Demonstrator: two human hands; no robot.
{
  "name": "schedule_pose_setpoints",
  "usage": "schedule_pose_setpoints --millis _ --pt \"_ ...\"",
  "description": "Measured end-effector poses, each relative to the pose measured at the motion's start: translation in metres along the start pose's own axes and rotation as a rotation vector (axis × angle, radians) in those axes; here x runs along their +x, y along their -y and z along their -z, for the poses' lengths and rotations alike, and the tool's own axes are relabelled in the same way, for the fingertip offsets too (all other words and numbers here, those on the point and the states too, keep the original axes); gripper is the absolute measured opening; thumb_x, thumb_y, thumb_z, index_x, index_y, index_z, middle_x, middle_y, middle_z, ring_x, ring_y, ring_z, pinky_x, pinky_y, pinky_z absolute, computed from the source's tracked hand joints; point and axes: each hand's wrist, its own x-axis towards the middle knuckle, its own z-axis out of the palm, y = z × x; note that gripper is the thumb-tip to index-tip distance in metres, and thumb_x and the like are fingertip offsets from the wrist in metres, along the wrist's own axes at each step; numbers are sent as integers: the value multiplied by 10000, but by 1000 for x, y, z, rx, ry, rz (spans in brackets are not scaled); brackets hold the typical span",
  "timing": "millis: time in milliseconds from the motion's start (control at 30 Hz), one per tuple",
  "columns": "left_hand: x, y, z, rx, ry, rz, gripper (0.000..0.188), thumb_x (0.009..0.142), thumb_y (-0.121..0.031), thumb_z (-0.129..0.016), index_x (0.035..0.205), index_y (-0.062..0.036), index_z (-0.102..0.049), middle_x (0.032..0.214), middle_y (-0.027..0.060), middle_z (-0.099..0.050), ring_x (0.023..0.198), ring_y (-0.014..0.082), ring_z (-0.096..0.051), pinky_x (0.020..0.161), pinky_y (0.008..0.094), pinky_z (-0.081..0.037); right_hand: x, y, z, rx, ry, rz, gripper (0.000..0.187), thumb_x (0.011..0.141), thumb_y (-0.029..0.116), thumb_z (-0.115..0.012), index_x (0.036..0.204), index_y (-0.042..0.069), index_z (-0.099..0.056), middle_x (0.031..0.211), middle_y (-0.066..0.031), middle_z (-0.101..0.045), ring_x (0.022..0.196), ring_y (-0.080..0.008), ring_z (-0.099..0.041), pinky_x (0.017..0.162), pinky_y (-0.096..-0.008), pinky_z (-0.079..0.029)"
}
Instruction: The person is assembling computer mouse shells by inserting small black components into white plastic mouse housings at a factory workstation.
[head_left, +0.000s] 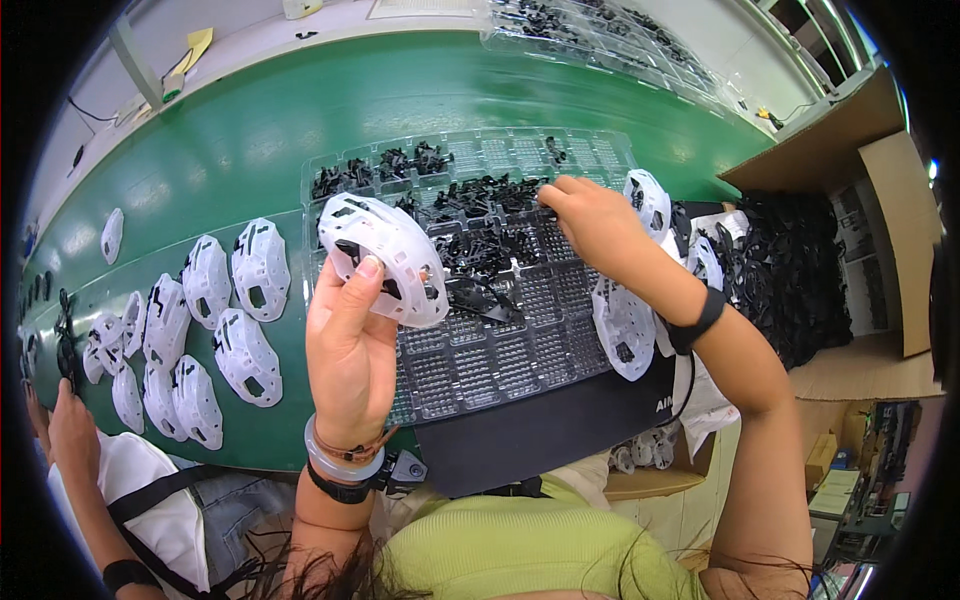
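My left hand [350, 340] holds up a curved white plastic shell [405, 255] with slots and holes, thumb pressed on its near side. A black piece shows inside the shell by the thumb. My right hand [600, 228] reaches over a clear compartment tray [440, 383], fingertips pinched together beside a heap of small black plastic parts [485, 195]. Whatever those fingertips hold is too small to make out. A larger black piece [485, 300] lies in the tray, next to the held shell.
Several white shells [248, 357] lie on the green table [250, 130] at left; others [625, 325] sit at the tray's right edge. A cardboard box [895, 240] full of black parts [790, 270] stands at right. Another person's hand [73, 430] works at far left.
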Motion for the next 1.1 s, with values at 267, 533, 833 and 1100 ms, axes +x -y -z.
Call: schedule_pose_setpoints --millis 267,533,833,1100 --pt "-2 -1 4 3 -29 -142 274 862 -48 -486 1122 8 -421 1021 104 -544 918 183 -564 800 317 -478 -31 34 26 162 -100 14 202 723 35 -594 922 26 -561 911 -119 -562 866 -295 -529 749 -383 -447" --pt "3 4 5 106 -4 -115 281 860 -60 -488 1129 -14 -420 1051 95 -548 942 166 -568 785 296 -494 6 27 -2 320 146 -194 210 722 161 -645 848 3 -591 838 -171 -585 825 -341 -564 719 -417 -446" --pt "-3 1 5 68 -44 -123 295 851 -39 -492 1131 8 -411 1025 109 -547 917 196 -577 787 332 -508 -1 5 28 355 -109 -204 191 754 120 -619 904 3 -617 807 -179 -615 707 -301 -585 665 -372 -464" --pt "2 11 2 115 40 -24 274 838 -36 -544 1098 26 -481 982 100 -592 876 173 -602 767 302 -512 11 -48 -5 114 72 -357 184 726 149 -623 856 21 -644 809 -182 -624 762 -334 -594 706 -378 -469"
